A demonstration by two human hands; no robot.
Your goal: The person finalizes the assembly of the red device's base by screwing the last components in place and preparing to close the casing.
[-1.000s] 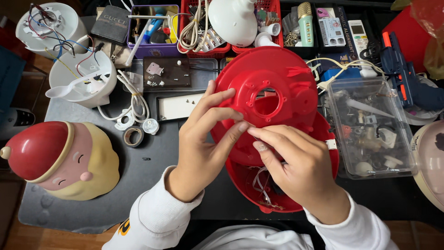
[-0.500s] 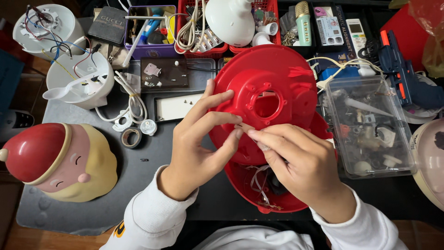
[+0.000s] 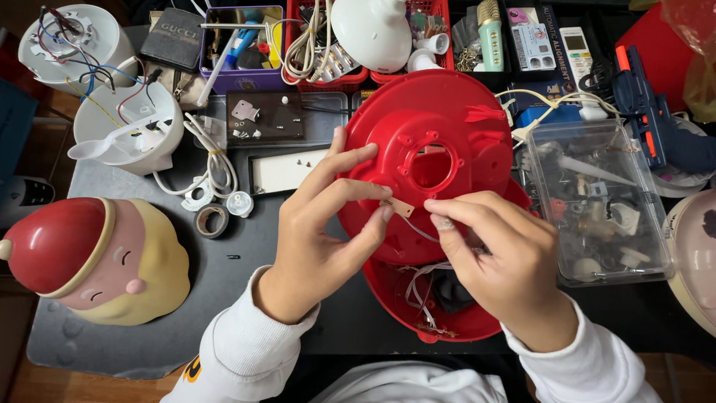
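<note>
At frame centre, the left hand (image 3: 317, 239) and right hand (image 3: 496, 257) pinch a small tan metal strip (image 3: 397, 207) over the round red plastic shell (image 3: 388, 134).

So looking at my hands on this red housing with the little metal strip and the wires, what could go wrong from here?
The thin wire running from the small metal strip, pinched between left hand and right hand, might snap if tugged. The tilted red cover could slip onto the loose wires in the red base. Tiny screws nearby could scatter.
</note>
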